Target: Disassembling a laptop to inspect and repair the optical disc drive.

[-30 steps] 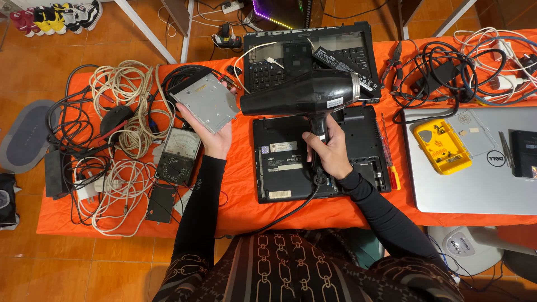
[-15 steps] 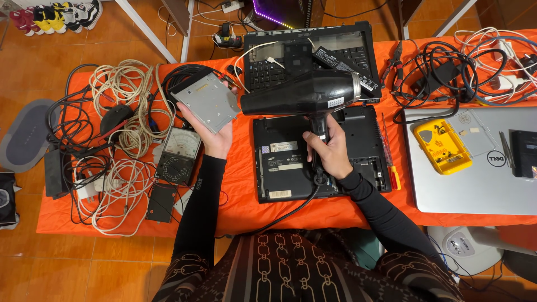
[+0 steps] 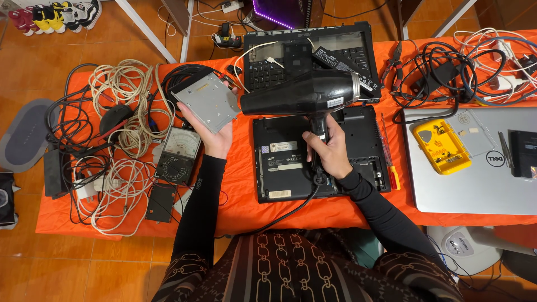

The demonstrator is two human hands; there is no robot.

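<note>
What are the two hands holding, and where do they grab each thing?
The right hand grips the black hair dryer by its handle. The left hand holds the flat grey drive from underneath, at its near edge.

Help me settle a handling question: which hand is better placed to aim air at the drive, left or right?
Right, probably. The right hand grips the handle of the black hair dryer, nozzle pointing toward the silver optical drive. The left hand is occupied holding that drive up beside the nozzle.
</note>
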